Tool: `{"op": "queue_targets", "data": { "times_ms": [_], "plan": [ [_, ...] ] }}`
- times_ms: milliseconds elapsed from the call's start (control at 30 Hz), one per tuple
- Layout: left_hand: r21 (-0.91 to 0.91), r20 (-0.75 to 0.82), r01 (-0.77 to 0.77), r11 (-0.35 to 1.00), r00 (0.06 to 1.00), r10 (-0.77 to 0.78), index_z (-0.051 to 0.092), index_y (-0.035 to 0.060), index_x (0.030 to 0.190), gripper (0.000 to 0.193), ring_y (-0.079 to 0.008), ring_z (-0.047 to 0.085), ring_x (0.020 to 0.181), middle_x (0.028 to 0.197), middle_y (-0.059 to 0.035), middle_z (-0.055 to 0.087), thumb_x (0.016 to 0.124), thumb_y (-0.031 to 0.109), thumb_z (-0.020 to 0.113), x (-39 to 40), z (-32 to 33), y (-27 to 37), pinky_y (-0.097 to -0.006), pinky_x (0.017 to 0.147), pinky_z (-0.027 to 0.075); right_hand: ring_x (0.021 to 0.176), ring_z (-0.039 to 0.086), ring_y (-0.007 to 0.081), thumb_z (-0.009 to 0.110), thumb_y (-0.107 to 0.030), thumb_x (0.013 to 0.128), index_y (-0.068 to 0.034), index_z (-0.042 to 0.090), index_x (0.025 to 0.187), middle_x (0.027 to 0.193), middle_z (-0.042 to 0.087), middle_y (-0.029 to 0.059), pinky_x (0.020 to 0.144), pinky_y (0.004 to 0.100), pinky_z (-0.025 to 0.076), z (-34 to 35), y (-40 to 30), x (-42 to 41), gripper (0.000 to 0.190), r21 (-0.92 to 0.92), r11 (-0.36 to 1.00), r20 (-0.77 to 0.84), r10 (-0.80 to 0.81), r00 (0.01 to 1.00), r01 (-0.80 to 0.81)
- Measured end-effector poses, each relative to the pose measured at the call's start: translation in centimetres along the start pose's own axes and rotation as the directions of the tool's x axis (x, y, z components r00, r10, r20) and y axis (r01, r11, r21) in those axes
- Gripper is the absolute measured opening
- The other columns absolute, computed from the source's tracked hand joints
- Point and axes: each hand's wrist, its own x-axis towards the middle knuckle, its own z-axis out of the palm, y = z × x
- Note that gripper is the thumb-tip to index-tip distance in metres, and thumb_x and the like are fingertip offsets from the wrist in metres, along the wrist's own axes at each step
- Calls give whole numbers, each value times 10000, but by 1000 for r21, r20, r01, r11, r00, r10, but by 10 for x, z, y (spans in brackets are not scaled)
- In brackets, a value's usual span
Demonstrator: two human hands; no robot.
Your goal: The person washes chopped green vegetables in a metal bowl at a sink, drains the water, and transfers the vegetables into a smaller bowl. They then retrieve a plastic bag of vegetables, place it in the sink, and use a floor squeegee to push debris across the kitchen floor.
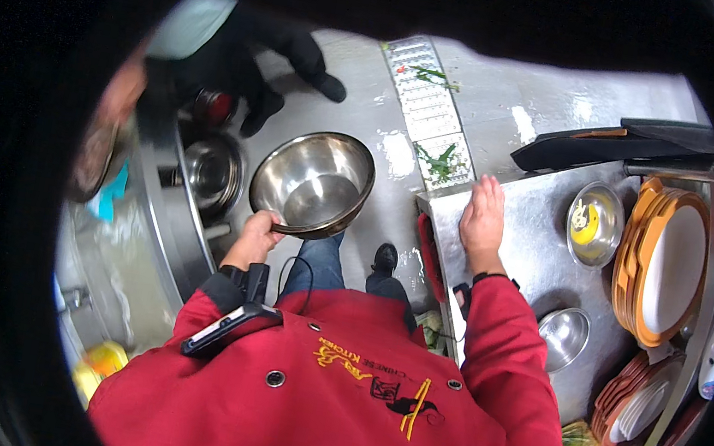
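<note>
My left hand [257, 236] grips the rim of a large stainless steel mixing bowl [327, 190], which is tilted and has nothing visible inside. The bowl hangs over the floor in front of my legs. Over the near edge of the steel worktop [524, 228] on the right is my right hand [484, 223], fingers extended and close together, holding nothing; whether it touches the top I cannot tell. Farther right on that worktop stand a small metal bowl [595, 226] with something yellow and pale in it and another small metal bowl [563, 336].
Orange-rimmed plates [669, 265] and reddish-brown plates [615, 404] stand stacked at right. Green scraps [440, 163] lie on the floor drain grate [417, 106]. A co-worker in dark trousers [216, 53] stands upper left beside a steel sink edge [164, 199]; metal bowls [214, 176] sit beneath.
</note>
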Motion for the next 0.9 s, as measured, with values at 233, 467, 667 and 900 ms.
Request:
{"op": "queue_targets", "data": {
  "times_ms": [233,467,667,900],
  "plan": [
    [-235,-257,-100,967,966,38,467,47,651,95,-197,413,413,592,-69,455,674,-34,510,-217,-102,18,-312,331,293,1230,413,387,461,-30,835,23,576,1071,1254,524,191,1052,423,328,12,7,-2,267,-21,1000,10,-14,1000,14],
    [-506,-434,-222,834,900,-24,447,66,642,117,-163,386,418,585,-57,437,680,-12,524,-305,-214,-44,-273,333,266,1305,336,375,368,-54,896,39,446,1274,1349,424,245,1094,400,265,21,18,-11,397,-99,992,219,-50,974,73],
    [-676,-526,-378,632,849,-55,464,53,677,101,-189,430,452,616,-64,454,691,-24,527,-339,-273,-102,-320,388,368,1326,298,385,405,-13,823,58,374,1321,1381,364,276,1101,401,264,18,23,-16,504,-258,955,366,-43,930,146],
    [-668,-655,-549,502,754,-48,527,-76,870,162,-288,568,579,772,-146,555,716,-28,515,-336,-346,-138,-408,465,493,863,651,339,564,-203,819,10,595,940,953,649,201,743,412,529,33,-70,-1,247,-502,829,594,123,795,247]
  ]
}}
